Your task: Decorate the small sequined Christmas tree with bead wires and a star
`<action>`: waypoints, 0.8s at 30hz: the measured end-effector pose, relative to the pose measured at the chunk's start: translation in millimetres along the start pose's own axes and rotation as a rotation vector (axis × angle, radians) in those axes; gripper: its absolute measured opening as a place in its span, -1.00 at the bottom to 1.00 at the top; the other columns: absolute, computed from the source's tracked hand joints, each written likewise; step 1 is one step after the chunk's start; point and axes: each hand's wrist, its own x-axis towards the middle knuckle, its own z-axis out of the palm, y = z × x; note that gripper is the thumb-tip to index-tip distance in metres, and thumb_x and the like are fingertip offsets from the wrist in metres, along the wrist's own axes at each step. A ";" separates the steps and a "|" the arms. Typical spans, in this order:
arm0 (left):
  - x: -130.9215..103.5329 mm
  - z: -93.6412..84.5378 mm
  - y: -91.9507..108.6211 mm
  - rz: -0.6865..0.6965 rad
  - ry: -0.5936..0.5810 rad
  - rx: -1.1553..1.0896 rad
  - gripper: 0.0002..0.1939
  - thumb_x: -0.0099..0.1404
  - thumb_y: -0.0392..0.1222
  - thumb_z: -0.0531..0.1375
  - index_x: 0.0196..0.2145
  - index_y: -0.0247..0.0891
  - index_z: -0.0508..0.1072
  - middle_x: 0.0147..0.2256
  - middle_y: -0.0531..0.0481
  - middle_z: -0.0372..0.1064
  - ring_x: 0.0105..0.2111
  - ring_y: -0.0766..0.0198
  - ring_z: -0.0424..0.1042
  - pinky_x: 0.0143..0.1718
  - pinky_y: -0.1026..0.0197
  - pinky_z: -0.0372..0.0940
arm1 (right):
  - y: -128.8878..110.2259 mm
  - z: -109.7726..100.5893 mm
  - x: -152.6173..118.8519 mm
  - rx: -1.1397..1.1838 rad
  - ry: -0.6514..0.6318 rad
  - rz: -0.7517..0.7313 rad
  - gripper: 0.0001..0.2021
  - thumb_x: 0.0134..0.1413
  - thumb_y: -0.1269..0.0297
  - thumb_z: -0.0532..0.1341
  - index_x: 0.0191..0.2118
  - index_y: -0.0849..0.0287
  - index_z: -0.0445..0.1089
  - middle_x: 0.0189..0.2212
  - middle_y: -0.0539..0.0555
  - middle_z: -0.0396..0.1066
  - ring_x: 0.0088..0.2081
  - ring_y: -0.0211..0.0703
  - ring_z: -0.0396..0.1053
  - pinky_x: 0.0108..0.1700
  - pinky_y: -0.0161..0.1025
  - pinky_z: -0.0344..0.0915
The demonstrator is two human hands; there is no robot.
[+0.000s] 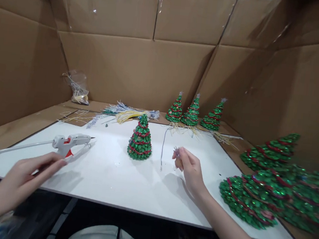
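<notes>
The small green tree (140, 142) is found upright mid-desk (98, 183), between the hands and touched by neither. Its red garlands and ornaments are in place; no silvery topper can be made out at its tip — that part is judged outstanding. A silvery tinsel piece (176, 151) is pinched between the thumb and fingers of the right hand (191, 170), apart from the tree. The left hand's (36, 171) thumb and forefinger are set at the handle of the glue gun (73, 141); whether it is gripped cannot be told. Silvery toppers are seen on three rear trees (191, 113).
</notes>
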 end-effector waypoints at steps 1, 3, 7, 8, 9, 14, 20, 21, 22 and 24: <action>7.4 5.5 14.2 0.095 -0.041 0.020 -0.65 0.24 0.13 0.07 -0.28 -0.18 0.43 -0.29 0.01 0.47 -0.28 0.13 0.39 -0.29 0.29 0.23 | 0.3 0.0 0.2 -0.009 0.000 -0.007 -0.58 0.20 -0.03 0.03 -0.50 0.19 0.29 -0.71 -0.11 -0.03 -0.60 -0.29 -0.02 -0.49 -0.29 0.01; 25.3 20.8 44.5 0.304 -0.083 0.063 -0.72 0.30 0.02 0.05 -0.27 -0.19 0.45 -0.30 -0.01 0.47 -0.37 0.21 0.40 -0.36 0.31 0.22 | 1.1 -0.3 0.4 -0.024 0.002 -0.022 -0.58 0.20 -0.03 0.03 -0.51 0.19 0.29 -0.71 -0.11 -0.03 -0.60 -0.29 -0.02 -0.49 -0.30 0.02; 64.2 67.7 99.9 0.772 -0.174 0.176 -0.72 0.40 -0.22 -0.07 -0.13 -0.24 0.41 -0.28 -0.07 0.45 -0.34 0.28 0.41 -0.33 0.30 0.23 | 3.2 -0.5 0.0 -0.039 0.000 -0.029 -0.58 0.20 -0.02 0.02 -0.51 0.18 0.28 -0.70 -0.11 -0.03 -0.61 -0.30 -0.03 -0.51 -0.30 -0.02; 73.2 81.3 111.2 0.877 -0.176 0.236 -0.72 0.40 -0.27 -0.07 -0.11 -0.24 0.41 -0.25 -0.08 0.44 -0.31 0.26 0.42 -0.32 0.28 0.24 | 3.8 -0.5 -0.1 -0.039 0.001 -0.030 -0.59 0.20 -0.02 0.02 -0.51 0.18 0.28 -0.70 -0.11 -0.03 -0.61 -0.30 -0.04 -0.52 -0.31 -0.03; 81.4 95.0 121.4 0.975 -0.174 0.303 -0.74 0.38 -0.30 -0.05 -0.11 -0.26 0.40 -0.27 -0.08 0.43 -0.31 0.24 0.42 -0.35 0.26 0.25 | 4.5 -0.5 -0.2 -0.039 0.002 -0.032 -0.59 0.20 -0.02 0.02 -0.51 0.18 0.28 -0.69 -0.11 -0.04 -0.61 -0.30 -0.04 -0.52 -0.31 -0.04; 106.4 152.3 155.7 1.274 -0.131 0.552 -0.85 0.31 -0.34 0.07 -0.19 -0.31 0.40 -0.32 -0.08 0.36 -0.36 0.18 0.35 -0.46 0.18 0.27 | 6.3 -1.9 -0.7 -0.040 0.022 -0.050 -0.60 0.23 0.01 0.01 -0.50 0.18 0.27 -0.69 -0.12 -0.04 -0.60 -0.31 -0.06 -0.51 -0.30 -0.06; 110.1 181.8 169.4 1.352 -0.107 0.531 -0.89 0.25 -0.37 0.11 -0.41 -0.32 0.41 -0.36 -0.10 0.36 -0.34 0.13 0.36 -0.48 0.16 0.25 | 3.7 -3.9 -1.1 -0.045 0.028 -0.069 -0.60 0.23 0.01 0.00 -0.49 0.19 0.27 -0.68 -0.12 -0.04 -0.59 -0.31 -0.05 -0.48 -0.29 -0.04; 110.3 182.6 170.1 1.356 -0.099 0.522 -0.89 0.25 -0.37 0.11 -0.41 -0.32 0.41 -0.37 -0.10 0.36 -0.34 0.13 0.36 -0.48 0.16 0.25 | 3.1 -4.1 -0.9 -0.046 0.029 -0.072 -0.60 0.23 0.01 0.01 -0.49 0.19 0.27 -0.68 -0.12 -0.04 -0.59 -0.31 -0.05 -0.48 -0.29 -0.04; 110.5 182.6 170.5 1.360 -0.091 0.513 -0.89 0.25 -0.38 0.11 -0.41 -0.32 0.41 -0.37 -0.10 0.36 -0.34 0.13 0.36 -0.48 0.16 0.24 | 2.6 -4.3 -0.7 -0.045 0.030 -0.072 -0.59 0.23 0.00 0.01 -0.49 0.19 0.27 -0.68 -0.12 -0.05 -0.59 -0.31 -0.05 -0.48 -0.29 -0.04; 110.6 179.8 170.6 1.370 -0.078 0.490 -0.90 0.26 -0.37 0.10 -0.39 -0.31 0.40 -0.37 -0.08 0.37 -0.35 0.15 0.36 -0.48 0.17 0.23 | 1.8 -4.5 -0.1 -0.043 0.034 -0.069 -0.59 0.23 0.00 0.01 -0.49 0.20 0.27 -0.68 -0.12 -0.05 -0.59 -0.31 -0.05 -0.48 -0.29 -0.04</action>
